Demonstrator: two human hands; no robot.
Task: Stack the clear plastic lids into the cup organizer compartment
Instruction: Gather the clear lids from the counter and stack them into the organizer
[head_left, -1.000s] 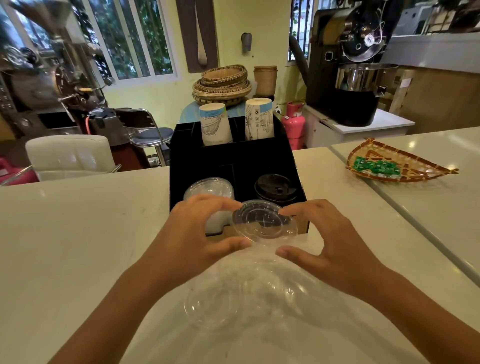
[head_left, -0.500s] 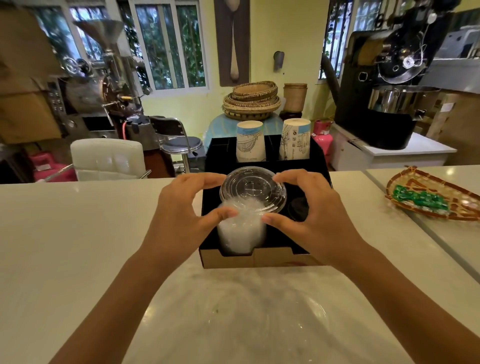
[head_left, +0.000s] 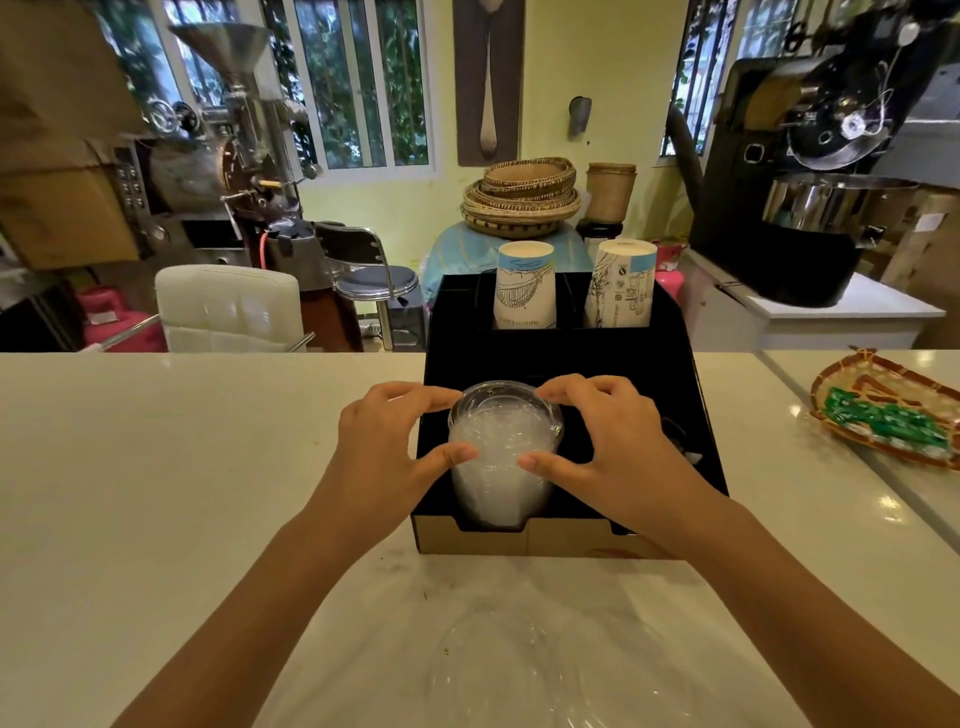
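Observation:
A black cup organizer (head_left: 561, 353) with a cardboard front stands on the white counter. In its front left compartment rises a stack of clear plastic lids (head_left: 498, 467). A clear lid (head_left: 504, 402) rests on top of that stack, held at its rim from both sides. My left hand (head_left: 384, 447) pinches its left edge with thumb and fingers, and my right hand (head_left: 608, 452) pinches its right edge. More clear lids in a clear plastic bag (head_left: 498, 670) lie on the counter in front of the organizer.
Two paper cup stacks (head_left: 524, 286) (head_left: 621, 286) stand in the organizer's back compartments. Black lids (head_left: 678, 436) show partly behind my right hand. A woven tray (head_left: 883, 410) with green packets lies at the right. Beyond the counter are a white chair (head_left: 228, 306) and roasting machines.
Both hands carried the clear lid up from the bag, forward over the organizer, and lowered it onto the stack in the front left compartment.

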